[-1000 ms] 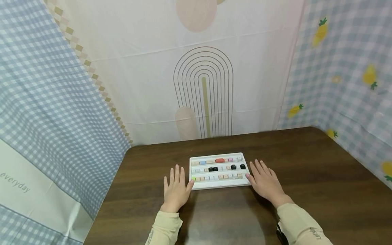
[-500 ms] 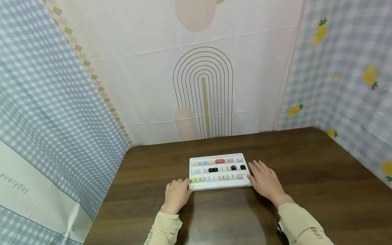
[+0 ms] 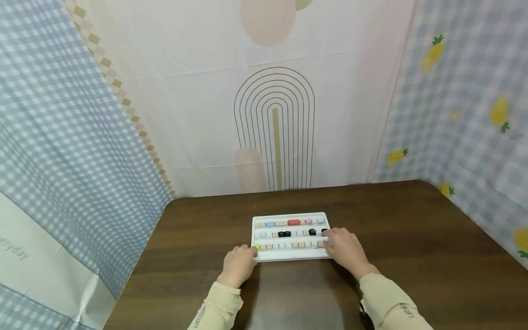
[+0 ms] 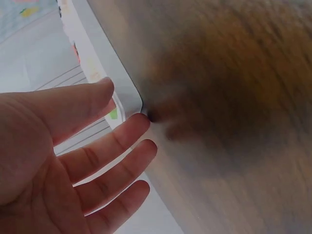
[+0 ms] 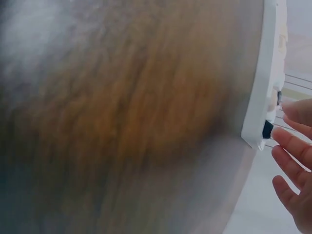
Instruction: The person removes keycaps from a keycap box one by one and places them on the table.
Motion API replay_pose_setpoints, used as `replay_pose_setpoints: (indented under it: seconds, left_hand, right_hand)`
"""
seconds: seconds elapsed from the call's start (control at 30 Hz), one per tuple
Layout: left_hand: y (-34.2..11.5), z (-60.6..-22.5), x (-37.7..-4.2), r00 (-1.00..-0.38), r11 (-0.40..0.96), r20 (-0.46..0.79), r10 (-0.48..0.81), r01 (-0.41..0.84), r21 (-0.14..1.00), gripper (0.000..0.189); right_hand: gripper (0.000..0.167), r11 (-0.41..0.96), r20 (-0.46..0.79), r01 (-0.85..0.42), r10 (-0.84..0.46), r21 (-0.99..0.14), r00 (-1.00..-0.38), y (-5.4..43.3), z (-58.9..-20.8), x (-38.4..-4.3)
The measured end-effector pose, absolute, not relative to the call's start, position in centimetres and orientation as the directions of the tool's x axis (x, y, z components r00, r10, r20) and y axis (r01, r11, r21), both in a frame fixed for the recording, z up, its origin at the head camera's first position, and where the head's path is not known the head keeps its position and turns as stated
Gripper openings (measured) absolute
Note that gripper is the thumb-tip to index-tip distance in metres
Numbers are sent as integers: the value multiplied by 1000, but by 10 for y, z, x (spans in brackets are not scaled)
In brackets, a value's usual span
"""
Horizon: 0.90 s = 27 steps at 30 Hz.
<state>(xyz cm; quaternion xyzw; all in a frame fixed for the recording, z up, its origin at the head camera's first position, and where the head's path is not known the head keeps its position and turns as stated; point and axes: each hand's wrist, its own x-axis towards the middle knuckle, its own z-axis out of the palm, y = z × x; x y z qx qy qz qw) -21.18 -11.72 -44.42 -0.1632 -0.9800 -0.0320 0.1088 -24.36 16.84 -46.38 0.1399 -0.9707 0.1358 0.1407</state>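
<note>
Our left hand (image 3: 239, 263) pinches the near-left corner of a white rectangular tray (image 3: 288, 258) of multicoloured keycaps (image 3: 294, 222), mid brown wooden desk (image 3: 392, 220); right hand (image 3: 346, 250), fingers parted, empty, reaches a black keycap (image 5: 267, 129) by the right edge. Grasp stage, we'd guess; right fingers should close next.

Easy lane straight up the front between the left hand (image 3: 238, 265) and right hand (image 3: 348, 250), over open table (image 3: 294, 293). Those two hog the white tray's (image 3: 293, 257) near left corner and right end, though. Far side's got a decent strip too, until the hanging cloth (image 3: 198, 128) walls it off.
</note>
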Motion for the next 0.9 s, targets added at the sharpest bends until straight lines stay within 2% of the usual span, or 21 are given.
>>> replay_pose_setpoints:
  seconds: [0.4, 0.7, 0.9]
  left_hand:
    - [-117, -453, -218, -917, 947, 255, 308, 322, 14, 16]
    - [-118, -456, -219, -913, 944, 264, 312, 330, 26, 17]
    - [-117, -456, -220, -911, 941, 264, 316, 337, 38, 18]
  right_hand:
    - [21, 927, 288, -311, -246, -210, -926, 156, -474, -247]
    - [15, 935, 299, -335, -288, -119, -910, 155, -473, -250]
    - [14, 931, 307, -316, -251, -183, -918, 168, -461, -252]
